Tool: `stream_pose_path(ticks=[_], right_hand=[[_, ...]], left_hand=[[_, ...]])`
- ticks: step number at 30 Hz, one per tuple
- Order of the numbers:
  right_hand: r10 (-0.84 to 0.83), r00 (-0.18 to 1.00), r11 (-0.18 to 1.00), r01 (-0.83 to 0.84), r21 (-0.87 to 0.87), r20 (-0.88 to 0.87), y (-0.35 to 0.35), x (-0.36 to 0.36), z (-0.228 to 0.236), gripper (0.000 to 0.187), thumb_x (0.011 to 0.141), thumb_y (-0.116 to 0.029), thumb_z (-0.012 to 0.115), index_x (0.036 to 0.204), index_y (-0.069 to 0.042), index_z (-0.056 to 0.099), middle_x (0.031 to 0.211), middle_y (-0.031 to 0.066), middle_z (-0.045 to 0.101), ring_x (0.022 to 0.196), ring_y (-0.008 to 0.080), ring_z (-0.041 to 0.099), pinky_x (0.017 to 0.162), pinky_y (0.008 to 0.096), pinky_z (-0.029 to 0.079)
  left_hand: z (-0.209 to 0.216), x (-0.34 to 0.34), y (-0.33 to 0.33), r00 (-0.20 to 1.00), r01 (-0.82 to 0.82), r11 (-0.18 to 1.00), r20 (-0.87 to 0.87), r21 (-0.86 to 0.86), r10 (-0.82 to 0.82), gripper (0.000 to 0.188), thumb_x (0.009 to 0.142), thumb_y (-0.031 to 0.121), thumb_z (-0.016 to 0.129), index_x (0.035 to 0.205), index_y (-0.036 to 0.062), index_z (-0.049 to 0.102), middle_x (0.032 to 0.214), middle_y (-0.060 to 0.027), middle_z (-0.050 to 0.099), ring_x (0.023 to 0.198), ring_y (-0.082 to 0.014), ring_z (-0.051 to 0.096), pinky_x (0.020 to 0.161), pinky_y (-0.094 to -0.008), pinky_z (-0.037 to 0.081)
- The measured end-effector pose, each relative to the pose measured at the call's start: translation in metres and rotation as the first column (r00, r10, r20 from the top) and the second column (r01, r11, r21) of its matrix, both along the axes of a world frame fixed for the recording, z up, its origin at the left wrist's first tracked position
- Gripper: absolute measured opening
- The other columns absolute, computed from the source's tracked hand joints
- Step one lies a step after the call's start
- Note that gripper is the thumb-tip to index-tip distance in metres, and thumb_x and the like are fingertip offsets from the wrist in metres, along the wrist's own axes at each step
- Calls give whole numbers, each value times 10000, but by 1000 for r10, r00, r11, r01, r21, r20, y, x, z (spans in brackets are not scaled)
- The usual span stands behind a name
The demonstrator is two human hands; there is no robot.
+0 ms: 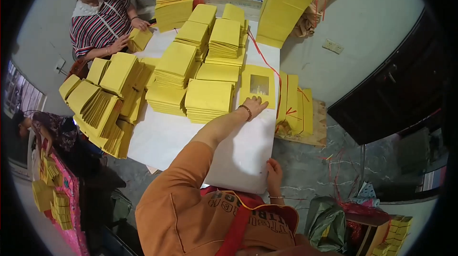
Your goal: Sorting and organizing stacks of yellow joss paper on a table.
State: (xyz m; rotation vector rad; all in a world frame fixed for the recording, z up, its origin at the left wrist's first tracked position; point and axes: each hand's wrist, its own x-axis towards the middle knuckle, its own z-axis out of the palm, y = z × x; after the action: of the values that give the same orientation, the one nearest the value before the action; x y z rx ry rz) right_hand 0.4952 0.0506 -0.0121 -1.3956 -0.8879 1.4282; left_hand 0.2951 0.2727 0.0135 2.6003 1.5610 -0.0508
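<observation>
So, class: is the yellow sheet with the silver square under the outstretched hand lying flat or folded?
Flat. The yellow sheet lies spread on the white table, its silver square fully showing, with the left hand touching its lower edge.

Yellow paper stacks (191, 72) cover table (162, 137), 10–12 o'clock. Person in striped shirt (98, 22) at 11. Tied bundles (296, 106) on floor, 3. Green bag (327, 220) at 5.

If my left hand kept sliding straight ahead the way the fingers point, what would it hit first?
Your left hand already rests on the near edge of the yellow sheet with the silver square. Going straight on, it would cross that sheet first. Beyond it lies a stack of yellow paper, though depth is hard to judge.
</observation>
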Motion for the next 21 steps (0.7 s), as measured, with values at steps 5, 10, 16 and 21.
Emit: stream_pose_path(ticks=[5, 10, 16, 21], right_hand=[[-49, 995, 993, 40, 109, 85, 6, -11, -30, 209, 856, -85, 551, 1051, -15, 579, 889, 7, 574, 749, 76, 509, 671, 207, 426], [-75, 992, 997, 73, 22, 98, 14, -11, -37, 199, 860, -92, 548, 1039, -11, 579, 849, -13, 558, 730, 56, 486, 653, 198, 412], [-18, 996, 998, 12, 62, 90, 29, 2, -32, 203, 858, -86, 547, 1039, 4, 567, 872, 11, 568, 755, 82, 514, 670, 224, 428], [56, 986, 981, -83, 173, 155, 26, 5, 0, 226, 857, -82, 542, 1063, 9, 560, 894, 33, 570, 779, 97, 522, 699, 242, 434]], left_hand=[[-25, 1, 9, 988, -116, 968, -78, 224, 136, 479, 708, 87, 605, 1172, 118, 489, 1240, -215, 435, 1122, -354, 445, 870, -517, 386], [1, 51, -49, 906, 12, 995, 420, 103, -54, 335, 750, 133, 552, 1085, 126, 574, 1164, -153, 496, 1023, -312, 504, 814, -440, 404], [-24, 38, -156, 791, 175, 968, 559, 179, -246, 334, 782, 139, 546, 1111, 84, 550, 1169, -141, 516, 1063, -279, 495, 873, -393, 382], [-20, -3, -237, 759, -27, 952, 626, 304, -178, 324, 720, 46, 570, 1044, 50, 579, 1146, -145, 523, 1025, -299, 505, 879, -405, 391]])
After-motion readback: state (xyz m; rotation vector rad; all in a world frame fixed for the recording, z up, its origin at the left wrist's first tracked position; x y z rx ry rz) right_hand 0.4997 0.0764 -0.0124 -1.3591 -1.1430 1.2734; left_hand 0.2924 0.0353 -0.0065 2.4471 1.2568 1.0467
